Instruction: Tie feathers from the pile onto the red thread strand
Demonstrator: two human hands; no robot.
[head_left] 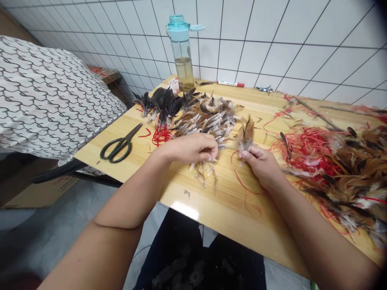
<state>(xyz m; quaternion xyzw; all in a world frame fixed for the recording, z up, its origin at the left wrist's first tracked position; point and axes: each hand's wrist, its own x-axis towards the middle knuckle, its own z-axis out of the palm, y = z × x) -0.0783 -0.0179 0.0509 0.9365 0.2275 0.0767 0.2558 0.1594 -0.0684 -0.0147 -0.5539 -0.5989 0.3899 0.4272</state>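
Observation:
My right hand (262, 163) pinches a small bunch of brown feathers (246, 133) by its pale quill ends, tips pointing up. A red string (237, 173) trails from near those fingers onto the table. To its left, my left hand (196, 147) is curled closed, its fingertips turned down; a whitish bit shows at them, too small to name. Pale feather scraps (205, 175) lie just below that hand. Behind it spreads a pile of brown and white feathers (208, 117), with bunches of black feathers (165, 102) at its left.
Black-handled scissors (119, 146) lie at the table's left, near red string (161, 135). A water bottle (183, 56) stands by the tiled wall, with a marker (230, 83) to its right. Tangled red string (314, 149) and a large feather heap (359, 173) cover the right side.

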